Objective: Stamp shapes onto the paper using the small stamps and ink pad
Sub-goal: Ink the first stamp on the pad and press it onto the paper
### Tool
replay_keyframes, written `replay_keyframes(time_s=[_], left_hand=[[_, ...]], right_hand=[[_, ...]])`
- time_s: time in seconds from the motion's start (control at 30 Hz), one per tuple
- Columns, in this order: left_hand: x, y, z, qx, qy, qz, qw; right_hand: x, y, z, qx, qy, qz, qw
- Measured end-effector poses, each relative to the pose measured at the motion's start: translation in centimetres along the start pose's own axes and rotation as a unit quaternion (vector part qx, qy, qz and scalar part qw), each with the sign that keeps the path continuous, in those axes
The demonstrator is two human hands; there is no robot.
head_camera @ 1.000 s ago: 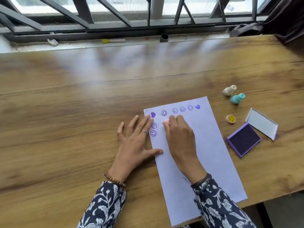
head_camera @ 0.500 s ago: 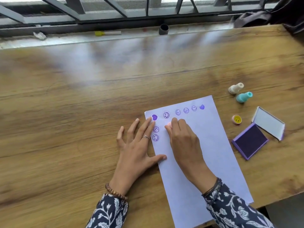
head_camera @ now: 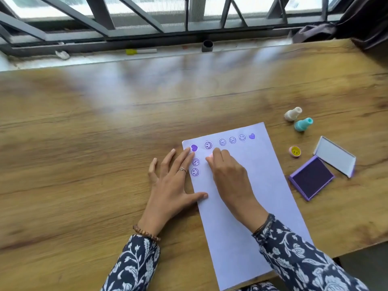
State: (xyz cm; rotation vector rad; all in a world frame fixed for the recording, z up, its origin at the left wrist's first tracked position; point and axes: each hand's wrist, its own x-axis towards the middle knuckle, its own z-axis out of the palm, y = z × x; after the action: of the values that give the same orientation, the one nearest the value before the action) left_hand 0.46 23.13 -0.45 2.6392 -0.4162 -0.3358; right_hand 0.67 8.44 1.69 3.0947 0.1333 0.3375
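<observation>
Two hands: flat left hand (head_camera: 168, 185) holds paper (head_camera: 270, 185); right hand (head_camera: 228, 177) pinches pink stamp (head_camera: 210, 158).

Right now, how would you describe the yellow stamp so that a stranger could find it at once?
Look right of the white paper, toward the open purple ink pad. Just above the pad's left corner sits a small round stamp. Unlike the cream stamp and the teal stamp, it has a yellow smiley face.

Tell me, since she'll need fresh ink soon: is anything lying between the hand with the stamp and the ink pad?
Nothing visible does. The right hand grips a pink stamp on the paper; the open ink pad lies to its right, with only bare paper and table between.
</observation>
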Motion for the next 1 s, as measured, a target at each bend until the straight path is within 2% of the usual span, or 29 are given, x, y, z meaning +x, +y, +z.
replay_keyframes(time_s=[0.07, 0.1, 0.13, 0.17, 0.23, 0.3, 0.37, 0.47, 0.57, 0.67, 0.83, 0.9, 1.0], left_hand=[[0.0, 0.1, 0.0, 0.002, 0.005, -0.002, 1.0], [-0.1, 0.1, 0.0, 0.005, 0.008, -0.002, 1.0], [0.0, 0.1, 0.0, 0.009, 0.009, 0.0, 1.0], [0.0, 0.1, 0.1, 0.012, 0.01, 0.003, 1.0], [0.0, 0.0, 0.1, 0.012, 0.014, 0.003, 1.0], [0.1, -0.1, 0.2, 0.008, 0.015, 0.002, 1.0], [0.2, -0.1, 0.2, 0.007, 0.016, 0.002, 1.0], [0.2, -0.1, 0.2, 0.006, 0.015, -0.002, 1.0], [0.1, -0.2, 0.2, 0.001, 0.017, 0.002, 1.0], [-0.2, 0.0, 0.1, -0.021, 0.039, -0.001, 0.999], [0.2, 3.9, 0.5, -0.05, 0.14, 0.019, 0.989], [1.0, 7.1, 1.4, -0.067, 0.163, 0.047, 0.983], [2.9, 12.0, 3.4, -0.078, 0.156, 0.089, 0.981]], right_hand=[[0.2, 0.3, -0.4, 0.068, -0.037, 0.017, 0.997], [0.5, 0.7, -0.6, 0.139, -0.074, 0.052, 0.986], [0.8, 1.3, -0.8, 0.231, -0.102, 0.115, 0.961], [1.0, 2.2, -1.1, 0.337, -0.109, 0.19, 0.916], [1.0, 4.0, -2.0, 0.511, -0.084, 0.32, 0.793], [0.7, 5.4, -2.9, 0.622, -0.091, 0.395, 0.67], [0.4, 6.3, -3.5, 0.69, -0.118, 0.445, 0.559], [0.2, 7.5, -4.2, 0.753, -0.158, 0.486, 0.414], [-0.5, 8.9, -4.7, 0.795, -0.179, 0.491, 0.309], [-1.4, 10.7, -5.0, 0.819, -0.177, 0.486, 0.251], [-3.2, 14.7, -5.5, 0.845, -0.148, 0.468, 0.211], [-4.0, 16.6, -5.4, 0.846, -0.132, 0.473, 0.208], [-5.2, 19.3, -5.1, 0.828, -0.113, 0.494, 0.242]])
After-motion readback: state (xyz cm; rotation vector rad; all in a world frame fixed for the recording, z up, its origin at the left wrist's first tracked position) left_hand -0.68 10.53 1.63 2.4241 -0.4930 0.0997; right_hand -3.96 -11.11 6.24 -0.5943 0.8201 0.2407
